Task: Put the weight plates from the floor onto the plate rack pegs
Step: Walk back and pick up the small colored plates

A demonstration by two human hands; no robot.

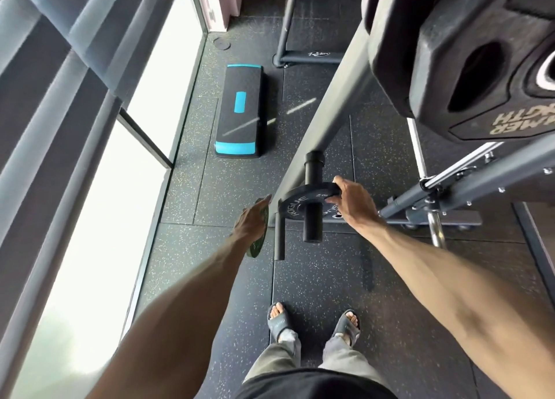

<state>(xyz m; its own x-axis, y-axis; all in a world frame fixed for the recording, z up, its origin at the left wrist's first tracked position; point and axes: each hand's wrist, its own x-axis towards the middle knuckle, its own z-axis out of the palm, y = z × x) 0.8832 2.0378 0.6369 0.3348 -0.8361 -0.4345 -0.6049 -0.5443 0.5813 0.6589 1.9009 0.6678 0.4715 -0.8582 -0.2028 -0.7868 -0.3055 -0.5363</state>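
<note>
Bare arms (186, 308), black top (315, 383), grey trousers (282, 356) and dark slide sandals (279, 322).

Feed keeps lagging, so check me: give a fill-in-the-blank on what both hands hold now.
The right hand grips the black plate, threaded on a ____ of the rack.
The small plate in the left hand is coloured ____.
The step platform on the floor has ____ trim.
Missing: peg; green; blue.
</note>
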